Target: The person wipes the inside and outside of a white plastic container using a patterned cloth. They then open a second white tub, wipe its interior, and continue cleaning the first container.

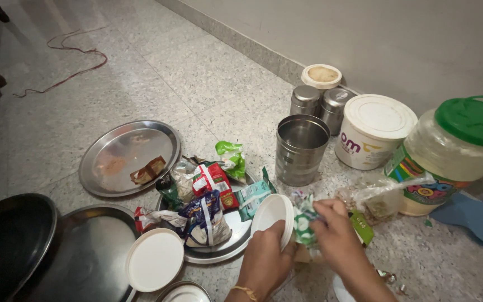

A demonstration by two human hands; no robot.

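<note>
the round white plastic lid [273,215] is tilted on edge at the right rim of the middle round steel plate [236,241], on the speckled stone floor [219,78]. the left hand [265,256] is cupped against the lid, fingers closed on its lower edge. the right hand [339,237] is just beside it, fingers pinched on a crumpled green-and-white printed packet [306,222]; what lies under both hands is hidden.

the middle plate carries a heap of small foil and plastic sachets [205,198], crowded to its rim. a second flat white lid [154,259] lies on the large steel tray [93,257] at lower left, which is cut off by the frame edge, next to a black pan [9,240]. a further steel plate [121,154] with a brown wrapped piece [147,170] lies behind.

right of the heap stands an open steel canister [301,149]; behind it are two lidded steel tins [320,104], a white tub [372,131] and a clear green-lidded jar [454,151], close to the wall. open floor remains at upper left, crossed by a red cord [74,53].
</note>
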